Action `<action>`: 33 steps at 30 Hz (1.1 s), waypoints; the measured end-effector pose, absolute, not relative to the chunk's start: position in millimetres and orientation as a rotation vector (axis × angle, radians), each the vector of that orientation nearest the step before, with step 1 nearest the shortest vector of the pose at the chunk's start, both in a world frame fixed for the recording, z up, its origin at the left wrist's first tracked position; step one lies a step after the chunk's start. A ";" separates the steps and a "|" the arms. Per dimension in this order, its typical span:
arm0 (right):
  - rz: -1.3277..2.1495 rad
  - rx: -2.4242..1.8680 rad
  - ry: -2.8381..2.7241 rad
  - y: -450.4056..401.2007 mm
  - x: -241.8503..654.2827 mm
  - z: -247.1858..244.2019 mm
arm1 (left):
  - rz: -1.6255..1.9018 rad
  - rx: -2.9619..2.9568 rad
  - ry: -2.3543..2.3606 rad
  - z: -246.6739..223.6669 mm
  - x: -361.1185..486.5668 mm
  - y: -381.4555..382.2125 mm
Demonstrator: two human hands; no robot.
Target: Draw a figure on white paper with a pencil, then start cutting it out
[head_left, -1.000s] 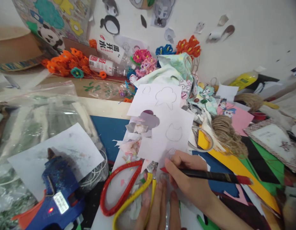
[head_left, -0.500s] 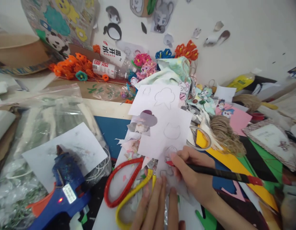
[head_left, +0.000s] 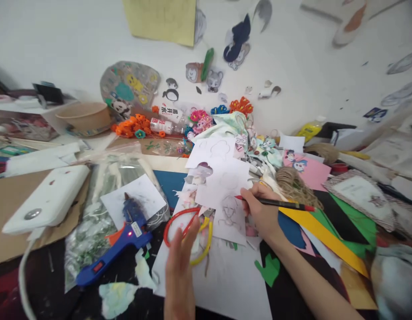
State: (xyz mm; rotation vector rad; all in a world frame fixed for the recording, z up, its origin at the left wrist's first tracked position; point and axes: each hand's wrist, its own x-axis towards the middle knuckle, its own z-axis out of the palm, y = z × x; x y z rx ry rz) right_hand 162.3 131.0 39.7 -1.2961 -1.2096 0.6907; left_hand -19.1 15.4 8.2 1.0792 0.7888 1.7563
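My right hand (head_left: pixel 262 211) pinches a black and red pen (head_left: pixel 282 203), its red tip over the upper edge of a pencil drawing of a figure (head_left: pixel 229 215). My left hand (head_left: pixel 182 262) is raised in front of the scissors, fingers extended, holding nothing. Scissors with one red handle (head_left: pixel 171 222) and one yellow handle (head_left: pixel 210 240) lie left of the drawing. Above the drawing is a white sheet (head_left: pixel 212 186) with faint pencil outlines. Larger white paper (head_left: pixel 232 275) lies underneath.
A blue glue gun (head_left: pixel 126 235) with a lit red light rests at the left, near a white power bank (head_left: pixel 49 200) with a cable. Twine (head_left: pixel 294 186), coloured paper (head_left: pixel 329 235) and a green scrap (head_left: pixel 269 269) lie to the right. Orange flowers (head_left: pixel 134 126) and bottles stand along the wall.
The view has pulled back and tilted up, showing more wall and table. My left hand has lifted off the drawing, uncovering the figure. The pen is still in my right hand.
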 end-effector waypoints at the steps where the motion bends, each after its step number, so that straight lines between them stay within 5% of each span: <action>1: 0.679 -1.294 -1.229 131.4 161.7 39.9 | 1.789 1.015 0.720 11.5 -22.1 15.5; 8: 0.654 -1.260 -1.294 129.8 158.5 40.3 | 1.696 0.308 0.392 29.4 -34.9 18.5; 33: 0.627 -1.240 -1.225 135.4 174.1 40.6 | 1.672 0.181 0.346 14.0 -33.4 14.1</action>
